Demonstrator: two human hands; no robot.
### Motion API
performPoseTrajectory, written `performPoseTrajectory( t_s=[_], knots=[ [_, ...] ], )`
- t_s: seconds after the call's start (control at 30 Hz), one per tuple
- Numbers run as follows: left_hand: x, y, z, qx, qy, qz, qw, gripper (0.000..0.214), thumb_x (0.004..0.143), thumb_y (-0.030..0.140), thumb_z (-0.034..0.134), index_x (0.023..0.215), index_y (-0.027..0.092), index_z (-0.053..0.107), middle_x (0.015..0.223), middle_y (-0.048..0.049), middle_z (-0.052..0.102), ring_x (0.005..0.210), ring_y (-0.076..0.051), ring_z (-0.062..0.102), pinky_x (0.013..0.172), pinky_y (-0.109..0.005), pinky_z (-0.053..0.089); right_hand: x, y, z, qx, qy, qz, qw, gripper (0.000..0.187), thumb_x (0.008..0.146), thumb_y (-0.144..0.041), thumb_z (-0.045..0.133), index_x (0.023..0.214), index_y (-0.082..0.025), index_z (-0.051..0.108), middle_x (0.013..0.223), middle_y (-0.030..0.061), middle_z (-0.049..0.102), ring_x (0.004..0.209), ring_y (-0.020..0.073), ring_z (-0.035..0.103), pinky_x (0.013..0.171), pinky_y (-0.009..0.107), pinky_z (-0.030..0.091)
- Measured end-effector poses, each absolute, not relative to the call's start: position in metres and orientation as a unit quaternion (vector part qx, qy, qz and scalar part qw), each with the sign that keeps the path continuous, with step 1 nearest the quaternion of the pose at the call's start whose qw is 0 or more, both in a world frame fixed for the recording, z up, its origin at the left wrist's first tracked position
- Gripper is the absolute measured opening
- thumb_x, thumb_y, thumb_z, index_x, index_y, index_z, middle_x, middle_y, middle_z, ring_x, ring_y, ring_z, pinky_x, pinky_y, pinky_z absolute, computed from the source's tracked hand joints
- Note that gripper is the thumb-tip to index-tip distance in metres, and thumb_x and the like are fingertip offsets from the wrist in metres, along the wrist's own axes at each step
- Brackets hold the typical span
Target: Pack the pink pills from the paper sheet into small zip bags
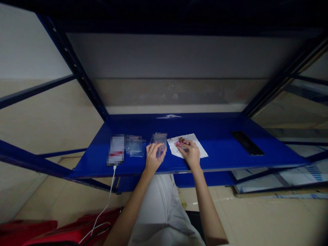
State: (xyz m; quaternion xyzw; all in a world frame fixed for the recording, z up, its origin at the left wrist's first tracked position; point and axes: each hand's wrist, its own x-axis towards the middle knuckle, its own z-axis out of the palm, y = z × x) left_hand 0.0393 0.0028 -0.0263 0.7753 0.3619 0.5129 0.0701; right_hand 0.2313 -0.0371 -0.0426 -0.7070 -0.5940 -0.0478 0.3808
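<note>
My left hand [154, 155] is closed at the near edge of a clear plastic zip bag [161, 137], its fingers curled on the bag. Over a white sheet of paper [201, 147], my right hand [191, 153] has its fingertips pinched down at a small heap of pink and brown pieces [180, 141]. Whether a piece sits between those fingertips is too small to make out. Left of my left hand, several more clear zip bags [135, 146] lie flat and overlapping.
A phone [116, 150] with a white cable [109, 200] lies on the left of the blue shelf [212, 128]. Toward the right lies a black phone-like slab [247, 143]. Blue uprights [77, 71] frame the shelf. Red fabric [69, 227] is on the floor at lower left.
</note>
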Motion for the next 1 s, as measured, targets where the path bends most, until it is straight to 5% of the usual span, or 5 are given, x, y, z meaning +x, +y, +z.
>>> performPoseTrajectory(
  t_s=[0.37,0.67,1.0],
  knots=[
    [0.039,0.000,-0.025,0.789,0.352,0.500,0.061,0.026,0.074,0.026,0.059,0.097,0.018,0.050,0.087,-0.0060,0.064,0.085,-0.020,0.059,0.085,-0.037,0.038,0.227,-0.042,-0.034,-0.705,-0.594,-0.044,0.386,0.018,0.076,-0.036,0.059,0.080,-0.023,0.071,0.099,0.0060,0.059,0.088,0.0220,0.052,0.075,0.035,0.041],
    [0.040,0.001,-0.030,0.801,0.342,0.488,0.050,0.029,0.074,0.024,0.058,0.100,0.018,0.048,0.093,-0.0068,0.064,0.094,-0.022,0.057,0.086,-0.037,0.036,0.190,-0.049,0.001,-0.581,-0.595,0.107,0.546,0.012,0.076,-0.031,0.061,0.079,-0.022,0.070,0.094,0.0057,0.058,0.091,0.0192,0.055,0.077,0.033,0.046],
    [0.037,0.001,-0.029,0.823,0.330,0.452,0.099,0.024,0.075,0.026,0.052,0.098,0.018,0.053,0.091,-0.0069,0.062,0.089,-0.021,0.056,0.083,-0.036,0.036,0.165,-0.049,0.012,-0.533,-0.679,0.154,0.481,0.011,0.076,-0.026,0.062,0.079,-0.023,0.071,0.104,0.0069,0.059,0.088,0.0197,0.056,0.079,0.036,0.045]
  ],
)
